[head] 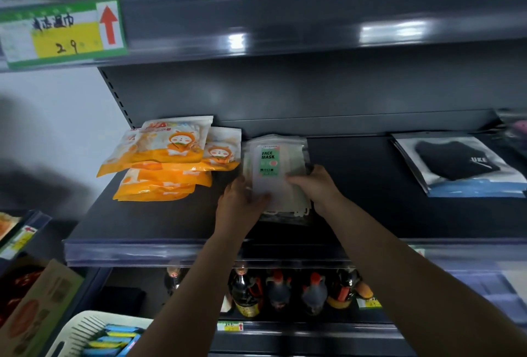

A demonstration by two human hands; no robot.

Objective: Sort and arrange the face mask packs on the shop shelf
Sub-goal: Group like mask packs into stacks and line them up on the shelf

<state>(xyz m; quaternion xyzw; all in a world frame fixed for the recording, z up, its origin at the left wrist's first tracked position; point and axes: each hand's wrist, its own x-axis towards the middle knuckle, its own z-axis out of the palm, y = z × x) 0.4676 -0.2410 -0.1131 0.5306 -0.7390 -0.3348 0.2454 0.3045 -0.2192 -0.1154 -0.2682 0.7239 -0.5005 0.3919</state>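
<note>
A stack of clear packs with a green "FACE MASK" label [275, 157] lies in the middle of the dark shelf [159, 222]. My left hand [239, 204] grips the stack's left front edge, thumb on top. My right hand [315, 184] holds its right side, fingers laid over the top pack. To the left lies an untidy pile of orange and white cartoon mask packs [168, 157]. At the right lies a pile of packs with a black mask [459, 164] on top.
A price tag with a red arrow [64, 33] hangs on the upper shelf edge. Dark sauce bottles [279, 291] stand on the shelf below. A white basket with blue packets [94, 336] and a cardboard box [37, 302] sit at lower left.
</note>
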